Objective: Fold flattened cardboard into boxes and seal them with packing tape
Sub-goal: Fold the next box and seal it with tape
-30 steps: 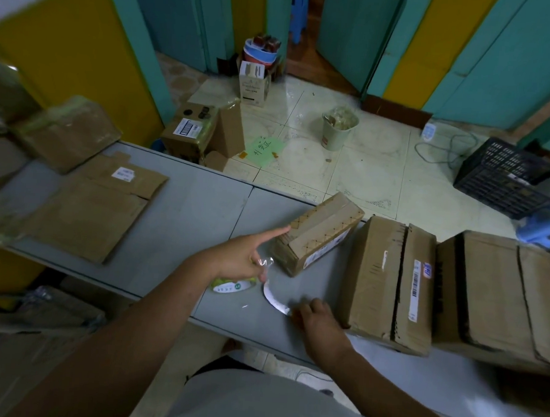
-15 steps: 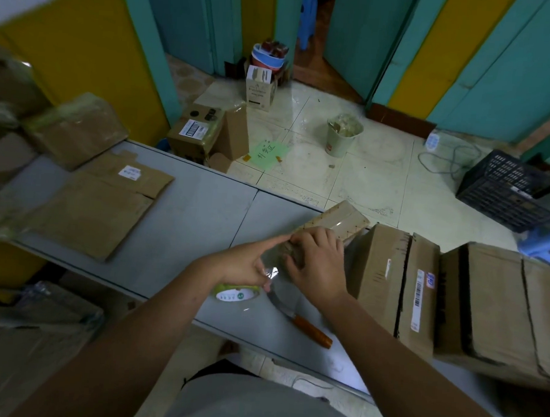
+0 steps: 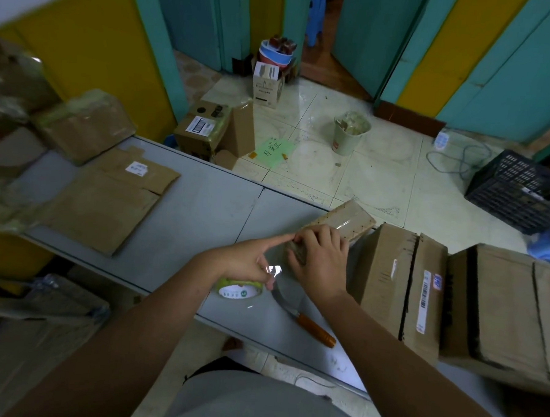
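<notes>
Left hand (image 3: 242, 264) grips the tape roll (image 3: 239, 292), forefinger touching the box (image 3: 346, 217); right hand (image 3: 320, 261) clasps the box's near end.

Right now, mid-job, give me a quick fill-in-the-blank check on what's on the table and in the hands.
The left hand grips the tape roll and stretches its ____ finger toward the small box. The right hand holds the near end of the small ____. The knife on the table has an ____ handle. The flattened cardboard lies to the ____ of both hands.
Missing words: index; box; orange; left.
</notes>
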Motion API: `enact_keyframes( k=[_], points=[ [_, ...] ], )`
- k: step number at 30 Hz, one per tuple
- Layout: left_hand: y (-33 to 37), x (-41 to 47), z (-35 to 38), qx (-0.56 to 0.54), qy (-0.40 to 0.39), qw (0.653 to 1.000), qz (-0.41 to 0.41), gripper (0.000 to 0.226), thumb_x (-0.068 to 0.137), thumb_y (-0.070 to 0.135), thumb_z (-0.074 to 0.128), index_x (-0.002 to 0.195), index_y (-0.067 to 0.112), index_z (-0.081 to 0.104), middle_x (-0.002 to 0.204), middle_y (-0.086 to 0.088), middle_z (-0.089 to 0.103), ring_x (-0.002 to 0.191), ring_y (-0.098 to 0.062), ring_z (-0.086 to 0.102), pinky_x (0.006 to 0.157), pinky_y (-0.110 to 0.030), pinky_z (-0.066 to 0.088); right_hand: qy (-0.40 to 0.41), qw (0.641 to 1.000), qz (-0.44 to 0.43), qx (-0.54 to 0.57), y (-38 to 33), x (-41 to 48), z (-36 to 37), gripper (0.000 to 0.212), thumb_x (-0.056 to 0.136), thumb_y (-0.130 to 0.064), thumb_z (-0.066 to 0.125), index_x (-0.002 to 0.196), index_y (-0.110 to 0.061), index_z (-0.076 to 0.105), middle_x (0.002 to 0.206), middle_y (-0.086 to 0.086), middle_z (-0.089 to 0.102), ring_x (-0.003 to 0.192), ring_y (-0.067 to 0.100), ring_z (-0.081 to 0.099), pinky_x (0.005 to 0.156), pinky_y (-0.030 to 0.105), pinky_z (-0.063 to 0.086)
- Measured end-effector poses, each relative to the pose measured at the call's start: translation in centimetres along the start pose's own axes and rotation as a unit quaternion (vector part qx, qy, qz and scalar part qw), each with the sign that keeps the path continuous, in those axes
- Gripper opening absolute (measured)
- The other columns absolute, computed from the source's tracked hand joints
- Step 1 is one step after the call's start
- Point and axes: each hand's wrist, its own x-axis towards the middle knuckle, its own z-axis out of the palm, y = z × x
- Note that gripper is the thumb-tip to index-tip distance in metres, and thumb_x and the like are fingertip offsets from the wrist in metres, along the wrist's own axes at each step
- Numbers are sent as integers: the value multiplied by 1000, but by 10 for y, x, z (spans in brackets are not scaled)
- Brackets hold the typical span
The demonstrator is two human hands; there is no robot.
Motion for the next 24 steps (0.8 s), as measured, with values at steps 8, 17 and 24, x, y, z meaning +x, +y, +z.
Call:
enact_keyframes(
  k=[8,17,24],
  points=[
    [-6,4,-3,-18,-6,1000,10,111,86,24,88,148,79,14,96,4,82,98,-10,77,90,-30,58,-61,994,-76,54,14,5,-16,34,85,-30,82,115,-21,70,118,-1,63,116,24,54,102,46,43],
    [7,11,31,-51,5,995,84,109,89,29,84,153,76,9,99,5,82,99,-10,78,99,-44,57,-110,978,-139,112,55,-20,-68,30,88,-17,80,116,-16,73,127,1,63,122,21,58,104,34,50],
    [17,20,57,-47,-28,996,75,106,91,31,82,150,77,7,104,8,82,102,-7,77,92,-33,56,-71,986,-89,123,80,-63,-85,27,86,-18,84,111,-14,73,126,5,63,125,22,59,103,30,51]
  ],
)
